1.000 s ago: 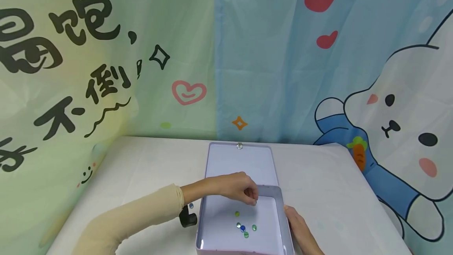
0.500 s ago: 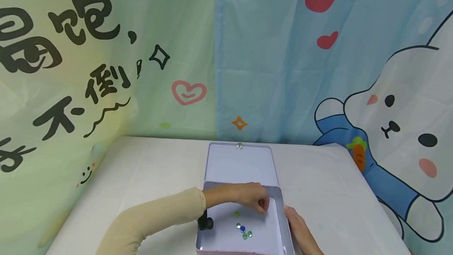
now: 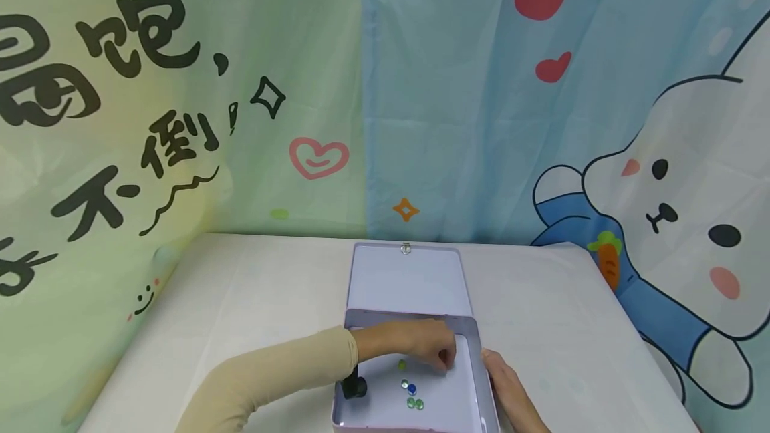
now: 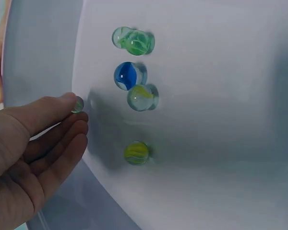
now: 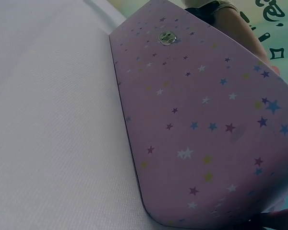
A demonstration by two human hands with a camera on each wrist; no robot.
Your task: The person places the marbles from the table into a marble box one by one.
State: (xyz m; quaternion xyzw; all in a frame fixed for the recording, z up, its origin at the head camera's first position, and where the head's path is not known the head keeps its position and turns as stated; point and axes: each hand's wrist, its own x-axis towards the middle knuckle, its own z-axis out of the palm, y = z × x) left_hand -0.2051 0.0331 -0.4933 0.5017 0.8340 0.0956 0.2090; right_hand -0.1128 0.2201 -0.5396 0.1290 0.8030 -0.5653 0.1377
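Observation:
My left hand (image 3: 434, 346) is inside the tin box (image 3: 457, 409), near its right wall. In the left wrist view, thumb and fingers pinch a small clear-green glass marble (image 4: 78, 105). Below that hand lie several loose marbles: a yellow one (image 4: 136, 153), a clear one with a yellow swirl (image 4: 140, 98), a blue one (image 4: 126, 75), and two green-tinted ones, of which one (image 4: 138, 42) partly covers the other. My right hand (image 3: 511, 389) rests against the box's outer right side, with some fingers hidden.
The box's hinged lid (image 3: 409, 279) lies back behind it on the white-covered table (image 3: 271, 279). Pink, star-printed metal (image 5: 197, 115) with a round clasp (image 5: 167, 38) fills much of the right wrist view. A printed curtain (image 3: 439, 99) hangs behind.
My left hand has moved right and nearer inside the box. Two green marbles have rolled left and nearer, and now lie side by side. The right hand stays at the box's side.

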